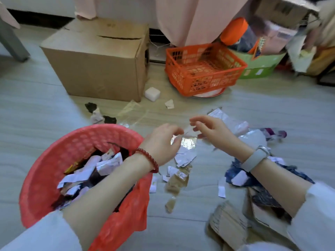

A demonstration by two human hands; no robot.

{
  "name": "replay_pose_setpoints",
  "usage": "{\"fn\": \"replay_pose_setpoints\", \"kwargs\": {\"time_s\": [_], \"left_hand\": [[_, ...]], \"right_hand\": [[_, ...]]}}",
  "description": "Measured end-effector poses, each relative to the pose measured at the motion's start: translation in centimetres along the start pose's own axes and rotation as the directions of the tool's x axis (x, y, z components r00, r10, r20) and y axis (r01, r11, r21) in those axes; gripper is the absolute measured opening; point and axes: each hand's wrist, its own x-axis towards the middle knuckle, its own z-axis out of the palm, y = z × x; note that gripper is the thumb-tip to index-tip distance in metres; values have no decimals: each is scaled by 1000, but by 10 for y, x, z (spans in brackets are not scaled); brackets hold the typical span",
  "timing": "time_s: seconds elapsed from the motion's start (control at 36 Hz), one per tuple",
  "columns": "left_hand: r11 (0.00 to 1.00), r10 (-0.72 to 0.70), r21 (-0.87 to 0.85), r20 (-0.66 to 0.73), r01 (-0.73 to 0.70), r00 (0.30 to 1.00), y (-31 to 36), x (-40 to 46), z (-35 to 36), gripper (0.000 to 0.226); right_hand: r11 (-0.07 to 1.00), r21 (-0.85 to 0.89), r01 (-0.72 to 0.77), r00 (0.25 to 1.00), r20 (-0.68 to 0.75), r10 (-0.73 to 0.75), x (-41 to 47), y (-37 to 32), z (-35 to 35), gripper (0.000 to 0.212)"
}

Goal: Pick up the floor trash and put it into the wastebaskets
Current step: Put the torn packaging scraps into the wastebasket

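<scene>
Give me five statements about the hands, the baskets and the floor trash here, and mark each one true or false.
1. The red wastebasket already holds scraps of paper and wrappers. True.
2. The orange crate stands to the left of the cardboard box. False: it stands to the box's right.
3. The left hand and the right hand hold a thin clear wrapper between them. True, though blur hides the exact grip.
4. The left wrist wears the pale watch. False: it wears a red bead bracelet; the watch is on the right wrist.
5. The floor has been cleared of trash. False: torn paper scraps and brown pieces lie beside the wastebasket.
</scene>
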Motion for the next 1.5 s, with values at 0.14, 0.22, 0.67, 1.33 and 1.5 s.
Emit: {"fn": "replay_pose_setpoints", "kwargs": {"time_s": [0.14, 0.22, 0.67, 1.33, 1.5], "left_hand": [[995, 39, 73, 281, -62, 959, 35, 39, 78, 29], [992, 4, 115, 405, -56, 914, 43, 50, 125, 32], [987, -161, 123, 644, 107, 748, 35, 19, 263, 45], [715, -24, -660, 307, 231, 952, 68, 47, 219, 70], [703, -181, -651, 227, 287, 957, 59, 59, 201, 41]], "right_hand": [[964, -202, -174, 981, -119, 153, -31, 76, -75, 24], [861, -415, -296, 953, -186, 238, -59, 138, -117, 37], [518, -537, -666, 707, -233, 668, -149, 331, -106, 79], [808, 496, -317, 942, 62, 331, -106, 164, -67, 37], [938, 347, 21, 856, -491, 162, -114, 174, -60, 20]]}}
